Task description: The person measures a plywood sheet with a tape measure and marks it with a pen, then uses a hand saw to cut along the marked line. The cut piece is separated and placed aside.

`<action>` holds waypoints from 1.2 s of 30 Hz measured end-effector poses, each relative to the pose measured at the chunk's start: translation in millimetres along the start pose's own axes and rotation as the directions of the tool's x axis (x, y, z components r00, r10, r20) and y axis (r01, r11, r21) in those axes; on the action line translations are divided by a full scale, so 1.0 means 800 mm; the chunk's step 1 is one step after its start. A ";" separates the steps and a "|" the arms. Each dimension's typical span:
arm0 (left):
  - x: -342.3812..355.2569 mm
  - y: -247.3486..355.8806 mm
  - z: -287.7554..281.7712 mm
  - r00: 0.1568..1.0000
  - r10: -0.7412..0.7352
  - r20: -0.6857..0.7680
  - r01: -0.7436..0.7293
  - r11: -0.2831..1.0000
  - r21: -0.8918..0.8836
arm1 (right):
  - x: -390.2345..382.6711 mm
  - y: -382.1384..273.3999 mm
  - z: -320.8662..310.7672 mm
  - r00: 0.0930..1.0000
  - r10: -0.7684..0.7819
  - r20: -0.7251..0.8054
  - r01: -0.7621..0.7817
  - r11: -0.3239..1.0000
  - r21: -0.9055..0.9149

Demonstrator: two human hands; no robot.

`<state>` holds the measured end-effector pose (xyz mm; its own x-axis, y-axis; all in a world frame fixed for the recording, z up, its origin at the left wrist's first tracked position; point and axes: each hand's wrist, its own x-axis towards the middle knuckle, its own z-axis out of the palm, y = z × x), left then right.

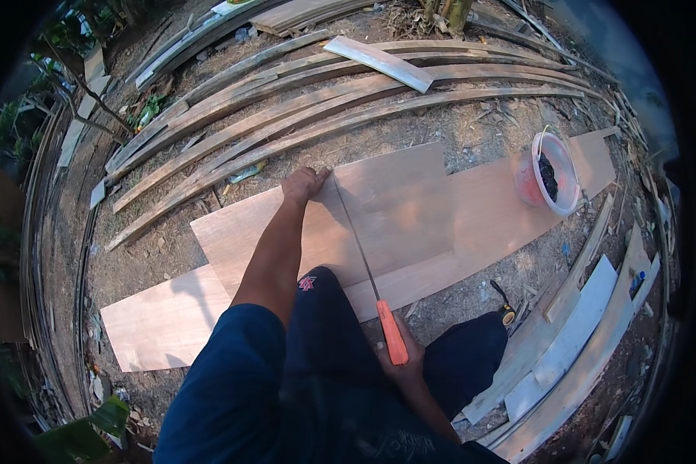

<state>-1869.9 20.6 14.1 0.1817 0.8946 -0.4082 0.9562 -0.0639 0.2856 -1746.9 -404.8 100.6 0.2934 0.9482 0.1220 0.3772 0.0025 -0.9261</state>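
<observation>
My right hand (404, 357) is closed round the orange handle of a handsaw (363, 255). The saw's long thin blade runs away from me across a light brown plywood sheet (398, 209), its far end close to the sheet's far edge. At that edge, just left of the blade end, my left hand (305, 184) grips the sheet with bent fingers. This sheet lies on top of a longer plywood strip (495, 205), which sticks out at both sides. My dark-clothed knee rests against the near part of the top sheet.
A pinkish translucent bucket (551, 174) with dark stuff inside stands on the strip's right end. Long wooden battens (286, 127) lie beyond the sheets, a short board (379, 63) across them. A tape measure (506, 315) sits by my right leg, near board offcuts (572, 332).
</observation>
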 end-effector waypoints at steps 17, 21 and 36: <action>0.014 -0.007 0.024 0.997 0.005 -0.077 -0.006 1.000 -0.011 | -0.025 -0.017 -0.019 1.000 -0.021 -0.006 0.021 0.999 0.045; 0.005 -0.003 0.023 0.995 0.010 -0.100 -0.006 0.999 0.038 | 0.049 -0.004 0.008 0.999 0.023 -0.036 -0.018 0.993 0.116; 0.011 -0.004 0.022 0.998 0.034 -0.056 -0.033 0.999 0.008 | 0.025 -0.005 0.001 0.989 0.148 0.029 -0.150 0.983 0.110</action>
<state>-1867.5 20.9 -5.5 0.2006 0.9155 -0.3488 0.9515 -0.0973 0.2917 -1743.0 -385.8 106.4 0.3200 0.9470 -0.0270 0.2300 -0.1052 -0.9675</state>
